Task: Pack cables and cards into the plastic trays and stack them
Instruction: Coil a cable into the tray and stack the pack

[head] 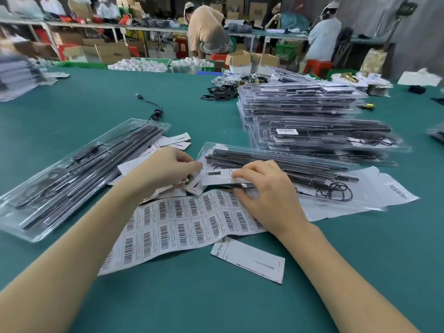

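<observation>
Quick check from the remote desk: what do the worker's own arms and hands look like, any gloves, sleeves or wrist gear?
Both hands, left and right, are bare: no gloves, rings or watch show. Both forearms are uncovered to the bottom edge of the frame, so no sleeve or cuff is in view.

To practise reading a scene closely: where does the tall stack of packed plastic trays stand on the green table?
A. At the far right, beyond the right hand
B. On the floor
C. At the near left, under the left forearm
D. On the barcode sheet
A: the stack of trays rises at the far right of the table, beyond the right hand, while the barcode sheet lies flat near the hands.
</observation>
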